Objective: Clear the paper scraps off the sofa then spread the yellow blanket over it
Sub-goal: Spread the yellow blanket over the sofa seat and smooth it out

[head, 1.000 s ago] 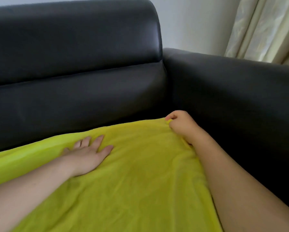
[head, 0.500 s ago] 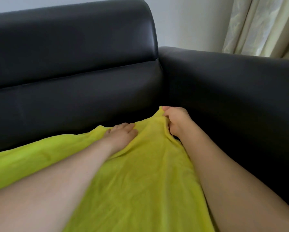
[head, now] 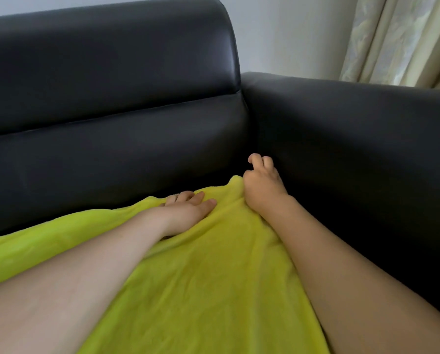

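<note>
— What's over by the sofa [head: 111, 85]?

— It's the biggest thing here: black, smooth leather-like upholstery with a faint sheen, a rounded bolster along the top of the backrest, and a squared armrest meeting it at the corner. Behind that armrest hangs a pale patterned curtain [head: 402, 39] against a plain wall.

— And the yellow blanket [head: 213, 290]?

— Soft, fleecy, lightly creased, spread on the sofa's seat. Its long run follows the backrest, and one corner peaks up towards the sofa's inner corner, stopping short of the backrest, so a dark strip of seat shows.

— The hands?

— The left hand [head: 188, 213] lies flat on the blanket near its back edge, fingers straight, pressing the cloth. The right hand [head: 262, 185] sits at the peaked corner, against the armrest, fingers loosely curled; whether it actually pinches the cloth, I can't tell.
</note>
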Action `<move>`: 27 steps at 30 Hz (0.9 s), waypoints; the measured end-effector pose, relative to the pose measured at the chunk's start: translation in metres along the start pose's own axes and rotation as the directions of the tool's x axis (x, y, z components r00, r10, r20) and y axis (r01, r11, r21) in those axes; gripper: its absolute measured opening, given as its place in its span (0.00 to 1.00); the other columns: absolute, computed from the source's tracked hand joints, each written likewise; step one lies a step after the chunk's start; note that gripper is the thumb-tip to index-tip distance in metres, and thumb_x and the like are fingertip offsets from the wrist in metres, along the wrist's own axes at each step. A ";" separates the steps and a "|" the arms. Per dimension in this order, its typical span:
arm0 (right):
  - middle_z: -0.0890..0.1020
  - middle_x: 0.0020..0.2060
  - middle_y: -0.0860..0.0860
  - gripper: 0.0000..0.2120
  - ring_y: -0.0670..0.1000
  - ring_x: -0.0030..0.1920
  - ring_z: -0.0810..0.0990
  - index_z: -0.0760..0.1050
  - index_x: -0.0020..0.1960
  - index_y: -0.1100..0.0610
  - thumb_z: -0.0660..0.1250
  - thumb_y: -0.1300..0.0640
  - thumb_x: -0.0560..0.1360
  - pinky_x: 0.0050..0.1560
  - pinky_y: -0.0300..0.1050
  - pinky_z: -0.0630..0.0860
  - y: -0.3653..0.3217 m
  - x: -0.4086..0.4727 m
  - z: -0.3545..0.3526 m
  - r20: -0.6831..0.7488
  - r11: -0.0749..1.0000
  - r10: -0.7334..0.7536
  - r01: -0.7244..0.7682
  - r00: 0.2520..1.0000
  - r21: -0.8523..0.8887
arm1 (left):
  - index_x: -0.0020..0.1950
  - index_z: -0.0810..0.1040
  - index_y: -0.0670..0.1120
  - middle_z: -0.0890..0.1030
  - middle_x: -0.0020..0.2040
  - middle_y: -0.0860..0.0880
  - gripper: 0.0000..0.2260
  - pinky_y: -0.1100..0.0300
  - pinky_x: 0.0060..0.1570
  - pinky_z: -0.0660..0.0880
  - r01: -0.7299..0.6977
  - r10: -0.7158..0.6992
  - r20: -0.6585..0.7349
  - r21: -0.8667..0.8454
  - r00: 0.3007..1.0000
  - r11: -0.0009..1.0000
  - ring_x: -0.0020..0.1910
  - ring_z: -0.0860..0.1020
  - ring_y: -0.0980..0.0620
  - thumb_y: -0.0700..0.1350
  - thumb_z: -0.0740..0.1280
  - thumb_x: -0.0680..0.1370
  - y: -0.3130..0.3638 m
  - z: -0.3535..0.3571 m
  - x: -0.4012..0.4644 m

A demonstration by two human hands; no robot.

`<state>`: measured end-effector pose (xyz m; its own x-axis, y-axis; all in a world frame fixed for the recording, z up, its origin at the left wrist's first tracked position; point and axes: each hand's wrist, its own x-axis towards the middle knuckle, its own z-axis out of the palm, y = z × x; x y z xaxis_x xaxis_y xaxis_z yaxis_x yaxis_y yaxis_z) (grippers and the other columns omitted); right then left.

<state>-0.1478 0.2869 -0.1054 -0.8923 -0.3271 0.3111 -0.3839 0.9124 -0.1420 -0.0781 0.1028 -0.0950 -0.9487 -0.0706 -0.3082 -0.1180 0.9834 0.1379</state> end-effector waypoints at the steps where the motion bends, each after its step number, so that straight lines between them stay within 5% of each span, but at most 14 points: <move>1: 0.64 0.68 0.55 0.14 0.58 0.64 0.63 0.76 0.58 0.59 0.56 0.62 0.77 0.64 0.49 0.64 -0.002 0.000 -0.007 -0.001 1.000 0.010 -0.010 1.000 -0.012 | 0.81 0.48 0.58 0.47 0.81 0.54 0.31 0.45 0.76 0.44 0.018 -0.018 -0.006 -0.028 1.000 0.999 0.79 0.44 0.46 0.68 0.45 0.80 0.000 0.000 0.002; 4: 0.75 0.58 0.57 0.13 0.59 0.58 0.73 0.76 0.57 0.61 0.57 0.60 0.77 0.55 0.50 0.71 -0.011 0.000 -0.029 0.036 0.999 0.020 -0.022 0.999 0.050 | 0.81 0.49 0.58 0.50 0.80 0.54 0.33 0.43 0.75 0.47 0.061 -0.062 -0.062 -0.023 0.996 0.998 0.78 0.46 0.46 0.70 0.45 0.78 0.005 0.006 0.012; 6: 0.76 0.60 0.59 0.18 0.61 0.60 0.74 0.74 0.62 0.61 0.53 0.53 0.80 0.57 0.51 0.72 -0.024 -0.001 -0.028 0.257 0.991 0.000 -0.035 0.966 0.130 | 0.80 0.49 0.59 0.51 0.80 0.54 0.33 0.41 0.74 0.47 0.088 -0.088 -0.095 -0.006 0.992 0.996 0.78 0.47 0.45 0.70 0.45 0.78 0.005 0.010 0.019; 8: 0.66 0.70 0.63 0.27 0.63 0.69 0.66 0.63 0.74 0.59 0.45 0.46 0.82 0.68 0.58 0.64 -0.035 -0.004 -0.013 0.500 0.999 -0.006 -0.018 0.866 0.043 | 0.80 0.49 0.60 0.51 0.80 0.55 0.33 0.38 0.74 0.45 0.101 -0.102 -0.108 -0.019 0.989 0.995 0.78 0.47 0.46 0.70 0.44 0.76 0.002 0.013 0.026; 10: 0.53 0.76 0.62 0.32 0.63 0.75 0.53 0.51 0.78 0.57 0.42 0.40 0.81 0.73 0.61 0.54 -0.031 -0.005 0.003 0.574 0.999 0.040 -0.051 0.818 0.003 | 0.79 0.49 0.62 0.50 0.80 0.57 0.34 0.35 0.73 0.42 0.110 -0.114 -0.102 -0.041 0.988 0.993 0.79 0.46 0.48 0.72 0.45 0.75 -0.001 0.015 0.029; 14: 0.44 0.78 0.55 0.32 0.57 0.77 0.44 0.45 0.79 0.55 0.43 0.40 0.80 0.75 0.55 0.45 -0.008 0.000 0.012 0.546 0.997 0.009 -0.052 0.838 0.063 | 0.79 0.50 0.63 0.49 0.80 0.58 0.29 0.38 0.74 0.42 0.074 -0.078 -0.044 -0.075 0.996 0.994 0.79 0.44 0.47 0.67 0.46 0.79 -0.006 0.007 0.034; 19: 0.62 0.75 0.55 0.24 0.55 0.74 0.59 0.60 0.75 0.57 0.49 0.51 0.80 0.72 0.51 0.57 0.007 -0.001 0.012 0.354 0.981 0.006 -0.074 0.935 0.181 | 0.79 0.52 0.63 0.53 0.79 0.57 0.23 0.45 0.75 0.48 0.006 -0.012 -0.085 -0.072 0.996 0.997 0.78 0.49 0.47 0.59 0.45 0.83 -0.027 -0.002 0.028; 23: 0.55 0.77 0.56 0.23 0.54 0.77 0.50 0.61 0.73 0.59 0.54 0.56 0.78 0.75 0.49 0.49 0.004 0.002 0.011 0.216 0.971 -0.076 0.023 0.973 0.239 | 0.79 0.51 0.62 0.53 0.79 0.56 0.23 0.43 0.73 0.48 0.001 -0.003 -0.116 -0.021 0.993 1.000 0.77 0.50 0.46 0.58 0.44 0.84 -0.021 -0.001 0.031; 27: 0.54 0.77 0.57 0.26 0.54 0.76 0.53 0.54 0.77 0.58 0.47 0.50 0.81 0.74 0.48 0.50 0.003 0.008 0.017 0.384 0.980 -0.132 0.063 0.914 0.187 | 0.79 0.54 0.62 0.55 0.79 0.56 0.23 0.44 0.72 0.50 -0.010 0.004 -0.151 -0.043 0.989 0.999 0.76 0.52 0.46 0.59 0.45 0.83 -0.017 -0.001 0.034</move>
<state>-0.1601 0.2829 -0.1198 -0.8561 -0.5136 -0.0576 -0.4769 0.8279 -0.2953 -0.1085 0.0835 -0.1073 -0.9825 -0.0915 -0.1620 -0.1208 0.9760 0.1812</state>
